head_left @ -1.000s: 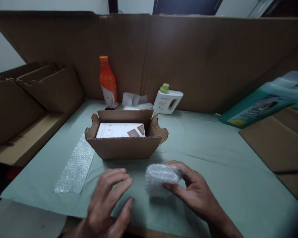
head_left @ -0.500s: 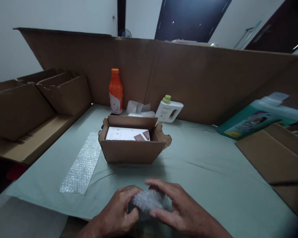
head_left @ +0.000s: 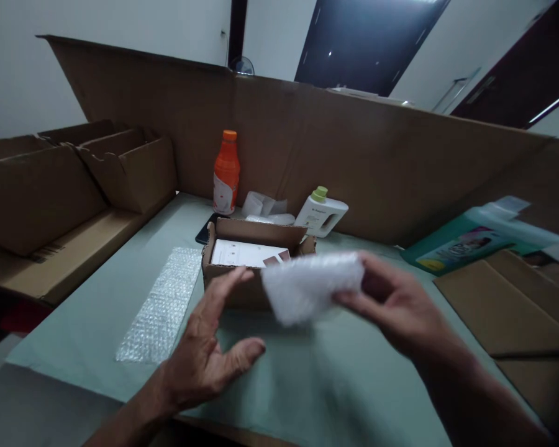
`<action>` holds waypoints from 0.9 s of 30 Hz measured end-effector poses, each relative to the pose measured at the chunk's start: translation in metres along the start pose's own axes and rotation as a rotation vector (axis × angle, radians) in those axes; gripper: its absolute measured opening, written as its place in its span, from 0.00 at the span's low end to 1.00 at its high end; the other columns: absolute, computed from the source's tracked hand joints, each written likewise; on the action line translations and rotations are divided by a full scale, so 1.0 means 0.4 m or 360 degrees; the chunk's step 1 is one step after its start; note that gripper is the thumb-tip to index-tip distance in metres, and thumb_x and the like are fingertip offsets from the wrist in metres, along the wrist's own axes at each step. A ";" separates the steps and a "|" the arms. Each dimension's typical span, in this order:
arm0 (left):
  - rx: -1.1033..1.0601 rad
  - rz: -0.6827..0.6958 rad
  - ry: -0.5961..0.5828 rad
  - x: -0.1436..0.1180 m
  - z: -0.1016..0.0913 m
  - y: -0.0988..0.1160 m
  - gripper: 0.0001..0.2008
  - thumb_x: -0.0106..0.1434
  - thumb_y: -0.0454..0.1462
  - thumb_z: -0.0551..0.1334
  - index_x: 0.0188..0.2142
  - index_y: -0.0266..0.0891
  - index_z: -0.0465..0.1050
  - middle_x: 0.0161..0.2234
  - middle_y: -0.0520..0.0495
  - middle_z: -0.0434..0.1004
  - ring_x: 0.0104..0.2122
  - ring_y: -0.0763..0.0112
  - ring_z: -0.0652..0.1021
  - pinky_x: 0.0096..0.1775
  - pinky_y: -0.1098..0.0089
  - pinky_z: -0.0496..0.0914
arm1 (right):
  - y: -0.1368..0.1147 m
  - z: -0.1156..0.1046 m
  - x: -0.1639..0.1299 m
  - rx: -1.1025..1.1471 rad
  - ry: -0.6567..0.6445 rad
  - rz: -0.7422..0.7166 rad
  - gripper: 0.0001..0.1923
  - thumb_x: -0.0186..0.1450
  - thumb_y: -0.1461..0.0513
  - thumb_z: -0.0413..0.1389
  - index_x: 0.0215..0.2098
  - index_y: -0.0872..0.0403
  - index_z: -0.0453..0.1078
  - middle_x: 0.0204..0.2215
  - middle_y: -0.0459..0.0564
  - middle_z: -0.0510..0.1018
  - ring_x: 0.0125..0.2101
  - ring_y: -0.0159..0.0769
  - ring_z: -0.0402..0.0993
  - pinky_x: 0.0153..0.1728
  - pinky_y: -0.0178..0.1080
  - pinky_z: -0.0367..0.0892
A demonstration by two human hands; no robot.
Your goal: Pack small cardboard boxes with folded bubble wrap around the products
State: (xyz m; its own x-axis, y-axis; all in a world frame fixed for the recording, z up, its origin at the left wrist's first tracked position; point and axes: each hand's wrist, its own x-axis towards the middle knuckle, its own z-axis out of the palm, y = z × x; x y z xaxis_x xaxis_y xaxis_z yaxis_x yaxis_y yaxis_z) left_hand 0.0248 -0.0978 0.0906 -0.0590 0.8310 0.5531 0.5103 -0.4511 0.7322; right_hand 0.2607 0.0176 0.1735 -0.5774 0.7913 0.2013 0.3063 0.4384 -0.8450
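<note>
My right hand (head_left: 391, 298) pinches the right end of a bubble-wrap bundle (head_left: 310, 288), slightly blurred, held above the table in front of a cardboard box (head_left: 245, 301). Whatever may be inside the wrap cannot be made out. To the bundle's left is my left hand (head_left: 209, 347), fingers and thumb apart, holding nothing. The small box stands with its top uncovered, and a white carton with brown patches (head_left: 246, 253) lies inside it. A flat strip of bubble wrap (head_left: 163, 307) rests on the table left of the box.
Behind the box are an orange bottle (head_left: 226, 171), clear plastic packaging (head_left: 265, 208), a white jug with a green cap (head_left: 321, 214) and a dark phone-like object (head_left: 207, 230). Cardboard boxes (head_left: 41, 198) line the left. A green-blue jug (head_left: 470, 236) and folded cardboard (head_left: 512, 298) sit right.
The bubble-wrap bundle has risen from the table's near edge toward the box in my right hand. My left hand has let go of it and spread its fingers.
</note>
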 end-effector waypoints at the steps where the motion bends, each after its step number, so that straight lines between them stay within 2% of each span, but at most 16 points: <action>1: 0.0176 0.0122 0.0104 0.023 -0.006 -0.006 0.34 0.67 0.41 0.61 0.69 0.44 0.50 0.63 0.39 0.66 0.63 0.54 0.67 0.62 0.53 0.64 | 0.004 -0.020 0.038 0.0068 0.0107 -0.0007 0.18 0.62 0.54 0.63 0.49 0.49 0.73 0.42 0.50 0.82 0.40 0.41 0.80 0.40 0.41 0.76; 3: 0.0565 0.0290 0.0202 0.064 -0.006 -0.023 0.29 0.68 0.38 0.61 0.66 0.40 0.56 0.61 0.37 0.68 0.64 0.51 0.65 0.64 0.48 0.60 | 0.018 -0.053 0.105 -0.0015 0.0240 -0.0006 0.21 0.60 0.51 0.62 0.48 0.52 0.73 0.40 0.51 0.82 0.39 0.42 0.79 0.38 0.41 0.75; 4: 0.0729 0.0335 0.0205 0.080 -0.001 -0.034 0.25 0.68 0.35 0.60 0.63 0.38 0.61 0.58 0.37 0.72 0.62 0.51 0.66 0.63 0.47 0.59 | 0.024 -0.064 0.130 -0.0217 0.0267 0.0020 0.21 0.60 0.51 0.61 0.47 0.53 0.73 0.39 0.52 0.82 0.38 0.42 0.79 0.36 0.41 0.74; 6: 0.0934 0.0380 0.0173 0.099 0.014 -0.054 0.18 0.68 0.31 0.57 0.57 0.36 0.68 0.49 0.39 0.77 0.54 0.53 0.72 0.59 0.48 0.62 | 0.022 -0.072 0.160 -0.0903 0.0252 0.0149 0.19 0.60 0.54 0.59 0.46 0.55 0.74 0.36 0.53 0.82 0.35 0.44 0.78 0.34 0.41 0.70; 9: 0.0970 0.0426 0.0187 0.102 0.029 -0.073 0.16 0.69 0.29 0.53 0.52 0.36 0.72 0.40 0.42 0.79 0.42 0.57 0.74 0.50 0.54 0.67 | -0.015 -0.044 0.174 -0.1915 0.0055 0.0366 0.18 0.62 0.59 0.56 0.49 0.55 0.73 0.37 0.58 0.82 0.36 0.50 0.78 0.32 0.42 0.65; 11: 0.0955 0.0435 0.0213 0.099 0.032 -0.077 0.15 0.69 0.29 0.53 0.51 0.36 0.73 0.38 0.42 0.79 0.40 0.58 0.73 0.47 0.56 0.67 | -0.044 -0.006 0.184 -0.2156 -0.0195 0.0431 0.18 0.63 0.60 0.55 0.49 0.56 0.73 0.38 0.60 0.82 0.38 0.52 0.78 0.31 0.41 0.63; 14: 0.0952 0.0419 0.0240 0.098 0.029 -0.077 0.15 0.69 0.28 0.53 0.51 0.36 0.74 0.38 0.43 0.79 0.39 0.59 0.73 0.46 0.57 0.66 | -0.059 0.039 0.215 -0.2134 -0.0490 0.0534 0.13 0.62 0.62 0.56 0.43 0.57 0.76 0.37 0.61 0.82 0.39 0.51 0.79 0.31 0.39 0.61; 18: 0.0934 0.0405 0.0227 0.099 0.028 -0.080 0.15 0.68 0.28 0.54 0.51 0.35 0.73 0.38 0.43 0.79 0.40 0.58 0.73 0.47 0.57 0.66 | -0.037 0.031 0.246 -0.1996 -0.0553 0.0572 0.14 0.63 0.57 0.57 0.44 0.55 0.75 0.40 0.58 0.82 0.39 0.47 0.79 0.30 0.37 0.61; 21: 0.0915 0.0419 0.0241 0.099 0.030 -0.083 0.15 0.67 0.27 0.55 0.50 0.36 0.74 0.38 0.44 0.79 0.40 0.58 0.73 0.46 0.58 0.66 | -0.033 0.005 0.245 -0.1842 -0.0519 0.0603 0.15 0.63 0.54 0.57 0.44 0.54 0.74 0.38 0.54 0.82 0.37 0.44 0.78 0.30 0.36 0.62; 24: 0.0904 0.0430 0.0266 0.099 0.032 -0.083 0.15 0.66 0.27 0.56 0.50 0.35 0.74 0.38 0.44 0.79 0.39 0.58 0.73 0.47 0.58 0.66 | -0.033 0.005 0.244 -0.1714 -0.0404 0.0704 0.09 0.56 0.61 0.61 0.35 0.55 0.74 0.32 0.53 0.81 0.34 0.43 0.77 0.29 0.35 0.61; 27: 0.0909 0.0413 0.0286 0.100 0.033 -0.082 0.14 0.67 0.28 0.57 0.50 0.35 0.75 0.37 0.43 0.78 0.39 0.57 0.72 0.47 0.57 0.65 | -0.018 0.022 0.246 -0.1562 -0.0342 0.0768 0.08 0.57 0.64 0.59 0.36 0.55 0.72 0.29 0.50 0.80 0.28 0.37 0.76 0.24 0.32 0.62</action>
State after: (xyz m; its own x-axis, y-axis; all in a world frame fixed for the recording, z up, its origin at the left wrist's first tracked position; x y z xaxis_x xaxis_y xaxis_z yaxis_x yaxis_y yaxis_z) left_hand 0.0170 -0.0455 0.0834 0.0101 0.6287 0.7776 0.9000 -0.3446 0.2670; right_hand 0.1949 0.0886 0.1949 -0.3261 0.9210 -0.2131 0.9445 0.3266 -0.0338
